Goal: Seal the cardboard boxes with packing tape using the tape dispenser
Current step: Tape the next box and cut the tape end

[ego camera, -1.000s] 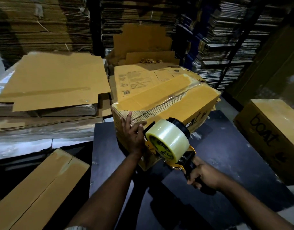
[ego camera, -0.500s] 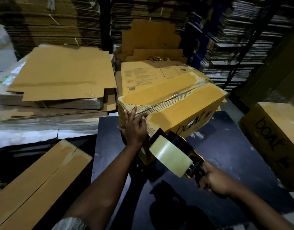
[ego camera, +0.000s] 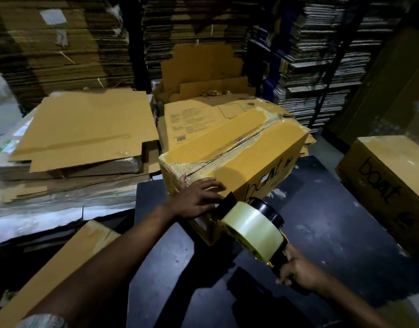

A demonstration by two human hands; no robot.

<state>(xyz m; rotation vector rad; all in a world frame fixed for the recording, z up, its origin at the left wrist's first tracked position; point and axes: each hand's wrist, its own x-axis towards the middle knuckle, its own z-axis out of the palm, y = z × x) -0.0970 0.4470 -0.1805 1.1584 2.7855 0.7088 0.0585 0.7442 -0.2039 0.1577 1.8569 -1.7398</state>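
Note:
A brown cardboard box point(ego camera: 262, 162) printed "boat" stands on a dark table point(ego camera: 333, 221), its top flaps closed with a torn centre seam. My left hand point(ego camera: 199, 197) presses flat on the box's near top corner, fingers spread. My right hand point(ego camera: 298, 271) grips the handle of a black and yellow tape dispenser point(ego camera: 253, 226) carrying a clear tape roll. The dispenser's front end sits against the box's near corner, right beside my left fingers.
A second "boat" box point(ego camera: 388, 185) stands at the right. Flattened cardboard sheets point(ego camera: 85, 129) are piled at the left, another flat box point(ego camera: 61, 263) lies at lower left. An opened box point(ego camera: 203, 110) sits behind. Tall stacks of cardboard fill the background.
My left hand slid from the box's near side face onto its top corner. The dispenser dropped down and right, then came back up against the near corner.

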